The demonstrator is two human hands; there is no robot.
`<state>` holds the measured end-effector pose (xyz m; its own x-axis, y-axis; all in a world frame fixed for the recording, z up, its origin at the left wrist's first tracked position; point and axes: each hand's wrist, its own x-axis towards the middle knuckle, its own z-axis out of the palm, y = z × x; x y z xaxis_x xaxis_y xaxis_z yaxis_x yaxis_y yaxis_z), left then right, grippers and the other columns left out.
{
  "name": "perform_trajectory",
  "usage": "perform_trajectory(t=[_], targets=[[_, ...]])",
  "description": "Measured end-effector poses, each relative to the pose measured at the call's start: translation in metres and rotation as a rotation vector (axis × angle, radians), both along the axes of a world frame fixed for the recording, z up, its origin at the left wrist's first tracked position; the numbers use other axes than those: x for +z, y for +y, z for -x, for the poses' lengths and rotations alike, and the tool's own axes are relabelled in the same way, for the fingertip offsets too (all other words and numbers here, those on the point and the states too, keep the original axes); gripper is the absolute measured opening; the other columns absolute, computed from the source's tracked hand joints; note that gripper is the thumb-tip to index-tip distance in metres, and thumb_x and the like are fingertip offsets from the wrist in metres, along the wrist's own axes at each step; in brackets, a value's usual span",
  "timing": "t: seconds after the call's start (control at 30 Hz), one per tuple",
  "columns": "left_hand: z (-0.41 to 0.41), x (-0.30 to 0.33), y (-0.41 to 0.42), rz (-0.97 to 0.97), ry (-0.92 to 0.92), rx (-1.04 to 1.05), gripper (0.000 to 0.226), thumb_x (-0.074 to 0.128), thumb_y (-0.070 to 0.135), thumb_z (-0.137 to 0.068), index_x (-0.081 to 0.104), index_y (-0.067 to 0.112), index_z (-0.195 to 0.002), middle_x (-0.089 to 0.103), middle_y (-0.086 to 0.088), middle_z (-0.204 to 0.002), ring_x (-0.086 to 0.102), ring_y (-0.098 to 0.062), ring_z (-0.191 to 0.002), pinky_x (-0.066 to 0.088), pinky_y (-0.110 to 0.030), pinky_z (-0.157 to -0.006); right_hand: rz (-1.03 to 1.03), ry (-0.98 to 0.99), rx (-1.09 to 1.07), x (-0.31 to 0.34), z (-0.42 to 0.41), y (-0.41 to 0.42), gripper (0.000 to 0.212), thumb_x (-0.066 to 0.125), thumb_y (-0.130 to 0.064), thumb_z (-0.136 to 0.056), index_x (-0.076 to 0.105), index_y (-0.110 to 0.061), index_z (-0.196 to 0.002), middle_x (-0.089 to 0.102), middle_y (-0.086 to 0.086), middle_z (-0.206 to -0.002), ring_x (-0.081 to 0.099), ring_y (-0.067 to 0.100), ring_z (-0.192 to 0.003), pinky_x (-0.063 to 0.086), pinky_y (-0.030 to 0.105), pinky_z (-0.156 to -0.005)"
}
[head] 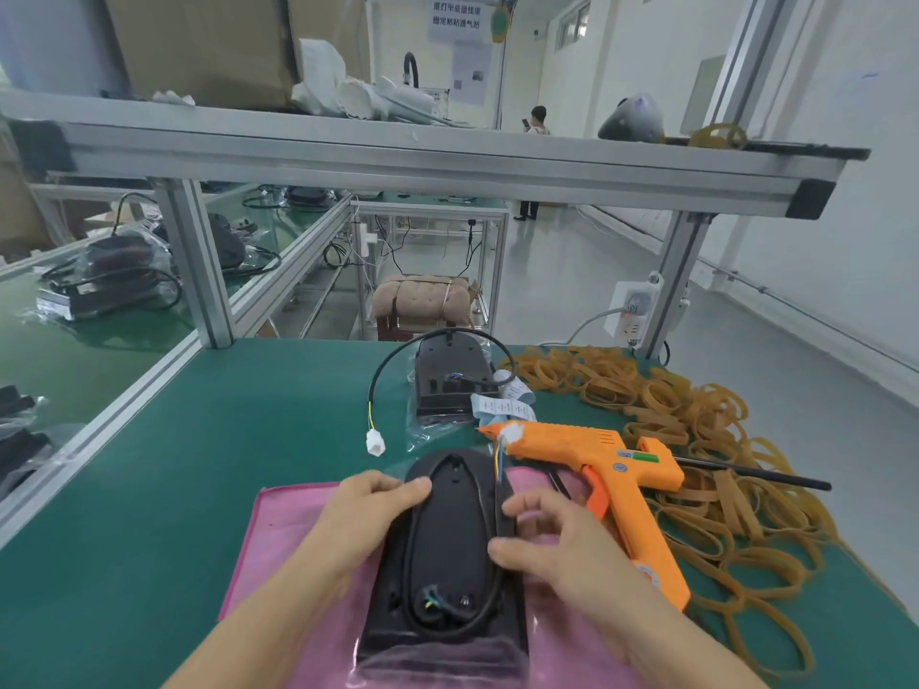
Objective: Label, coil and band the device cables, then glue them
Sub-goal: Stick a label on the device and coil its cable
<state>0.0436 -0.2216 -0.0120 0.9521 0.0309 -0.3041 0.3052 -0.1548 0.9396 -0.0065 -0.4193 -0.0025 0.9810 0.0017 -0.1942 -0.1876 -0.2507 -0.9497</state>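
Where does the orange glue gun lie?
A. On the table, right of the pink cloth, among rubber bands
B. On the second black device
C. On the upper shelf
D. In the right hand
A: the glue gun lies on the table beside the pink cloth, rubber bands around it, neither hand holding it.
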Motion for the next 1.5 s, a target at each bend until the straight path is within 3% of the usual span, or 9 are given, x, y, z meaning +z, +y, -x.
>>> perform_trajectory(t=[0.1,0.2,0.3,0.5,0.73,1.0,1.17,1.37,1.5], targets=[[-0.014,0.006,0.005,-0.297,0.008,-0.162,0.036,0.074,0.04,-0.081,0.059,0.008,-0.079,0.064,-0.008,-0.073,0.058,-0.022,-0.064,0.048,-0.031,-0.063,0.077,0.082,0.045,-0.004,-0.002,-0.003,0.026,0.08,-0.014,-0.074,0.062,-0.02,-0.091,0.054,-0.011,-0.062,0.052,0.004,-0.057,0.044,0.018,-0.058],[-0.054,0.025,-0.006,-0.804,-0.299,-0.148,0.035,0.063,0.045,-0.085,0.067,0.011,-0.082,0.069,-0.006,-0.089,0.064,-0.024,-0.085,0.05,-0.031,-0.074,0.393,0.047,0.136,0.009,-0.017,-0.01,0.026,0.076,-0.037,-0.078,0.056,-0.021,-0.072,0.05,-0.008,-0.063,0.046,0.005,-0.056,0.039,0.022,-0.056],[-0.095,0.039,-0.039,-0.778,-0.37,-0.215,0.016,0.059,0.029,-0.087,0.07,0.017,-0.087,0.069,-0.005,-0.095,0.06,-0.024,-0.087,0.05,-0.033,-0.081,0.833,-0.214,0.002,0.028,-0.056,-0.017,0.04,0.058,-0.05,-0.088,0.054,-0.02,-0.063,0.051,-0.007,-0.062,0.049,0.007,-0.061,0.032,0.03,-0.056],[-0.135,0.019,-0.071,-0.614,-0.371,-0.233,0.023,0.056,0.01,-0.09,0.069,0.016,-0.107,0.067,-0.002,-0.108,0.061,-0.022,-0.099,0.048,-0.03,-0.085,1.034,-0.281,0.11,0.027,-0.173,-0.021,0.037,0.041,-0.021,-0.097,0.052,-0.03,-0.131,0.058,0.004,-0.133,0.046,0.027,-0.124,0.03,0.043,-0.102],[-0.145,0.01,-0.074,-0.481,-0.456,-0.196,0.032,0.053,-0.002,-0.086,0.067,0.018,-0.108,0.067,0.002,-0.109,0.055,-0.013,-0.087,0.048,-0.028,-0.084,1.201,-0.224,0.147,0.015,-0.201,-0.023,0.03,0.05,-0.033,-0.089,0.052,-0.031,-0.118,0.063,-0.002,-0.113,0.053,0.023,-0.114,0.02,0.046,-0.099],[-0.147,0.012,-0.074,-0.374,-0.454,-0.353,0.043,0.053,-0.01,-0.082,0.066,0.019,-0.111,0.057,0.016,-0.079,0.048,0.005,-0.059,0.039,-0.005,-0.054,0.943,-0.172,0.254,0.025,-0.192,-0.029,0.035,0.056,-0.01,-0.082,0.051,-0.034,-0.107,0.058,-0.013,-0.1,0.049,0.013,-0.103,0.021,0.036,-0.087],[-0.145,0.015,-0.068,-0.148,-0.283,-0.49,0.029,0.062,-0.01,-0.081,0.069,0.011,-0.099,0.067,-0.009,-0.084,0.059,-0.015,-0.074,0.05,-0.032,-0.077,0.75,-0.296,0.198,0.029,-0.184,-0.044,0.037,0.05,0.001,-0.077,0.05,-0.035,-0.086,0.058,-0.016,-0.077,0.051,0.007,-0.089,0.018,0.032,-0.08],[-0.137,0.011,-0.071,0.13,-0.095,-0.423,0.016,0.066,-0.001,-0.084,0.066,0.013,-0.077,0.062,-0.004,-0.06,0.047,-0.007,-0.044,0.036,-0.017,-0.044,0.695,-0.477,-0.129,0.021,-0.164,-0.04,0.024,0.052,-0.008,-0.088,0.061,-0.027,-0.101,0.059,-0.012,-0.102,0.051,0.008,-0.099,0.03,0.031,-0.094],[-0.13,0.007,-0.078,0.231,-0.058,-0.419,0.023,0.066,-0.005,-0.084,0.073,0.013,-0.097,0.065,-0.005,-0.065,0.049,-0.008,-0.045,0.041,-0.018,-0.046,0.41,-0.334,-0.14,0.016,-0.139,-0.038,0.011,0.065,-0.033,-0.087,0.07,-0.023,-0.085,0.068,-0.011,-0.085,0.06,0.008,-0.083,0.042,0.021,-0.07]])
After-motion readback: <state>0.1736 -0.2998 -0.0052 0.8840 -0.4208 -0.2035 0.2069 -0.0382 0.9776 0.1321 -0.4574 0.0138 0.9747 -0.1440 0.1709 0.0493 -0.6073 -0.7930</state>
